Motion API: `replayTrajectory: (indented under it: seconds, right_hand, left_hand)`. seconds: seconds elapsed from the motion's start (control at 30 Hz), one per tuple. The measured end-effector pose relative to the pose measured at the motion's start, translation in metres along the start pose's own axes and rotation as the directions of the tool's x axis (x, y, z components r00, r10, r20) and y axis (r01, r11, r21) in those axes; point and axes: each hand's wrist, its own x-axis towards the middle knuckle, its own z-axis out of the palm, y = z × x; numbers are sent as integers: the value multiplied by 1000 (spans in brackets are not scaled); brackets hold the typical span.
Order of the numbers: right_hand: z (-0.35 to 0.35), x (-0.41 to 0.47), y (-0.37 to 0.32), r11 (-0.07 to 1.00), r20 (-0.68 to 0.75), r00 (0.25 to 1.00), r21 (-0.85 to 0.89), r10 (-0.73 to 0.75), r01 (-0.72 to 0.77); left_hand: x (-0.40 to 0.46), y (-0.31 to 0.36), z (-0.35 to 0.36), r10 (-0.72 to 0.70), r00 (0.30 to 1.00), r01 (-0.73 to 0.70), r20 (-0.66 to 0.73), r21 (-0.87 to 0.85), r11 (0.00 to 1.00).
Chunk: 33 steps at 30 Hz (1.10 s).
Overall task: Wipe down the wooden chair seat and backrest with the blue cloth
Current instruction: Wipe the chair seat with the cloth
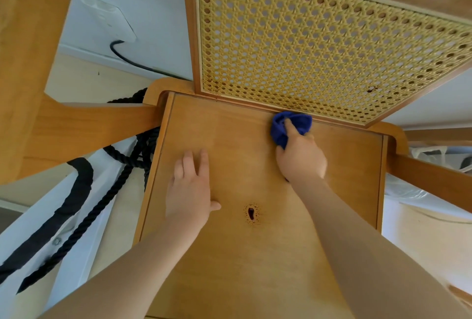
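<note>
The wooden chair seat (237,140) fills the middle of the head view, with a dark knot mark (251,213) near its centre. Behind it rises the woven cane backrest (319,45) in a wooden frame. My right hand (301,157) grips the bunched blue cloth (291,124) and presses it on the seat at the back edge, right under the backrest. My left hand (190,191) lies flat on the seat's left part, fingers spread, holding nothing.
A wooden table leg and rail (76,124) stand close on the left. A white bag with dark rope handles (76,216) lies on the floor at lower left. A wall socket with a black cable (115,27) is behind. Another wooden rail (434,180) and plastic bags sit at right.
</note>
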Motion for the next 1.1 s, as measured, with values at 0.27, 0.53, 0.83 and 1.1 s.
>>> replayTrajectory:
  seconds: [0.27,0.53,0.83,1.1]
  right_hand:
    - [-9,12,8,968,43,977,-133,-210,214]
    - [11,-18,-9,965,81,970,-111,-229,237]
    - [-3,9,36,998,-28,998,-46,-53,52]
    - [-7,5,52,946,47,971,-217,-236,241]
  left_hand:
    - [2,10,-1,-44,999,43,19,19,999]
    - [0,12,0,-75,997,75,19,-24,997]
    - [2,15,0,-87,996,88,17,-31,996]
    - [0,17,-1,-100,995,101,19,-51,994]
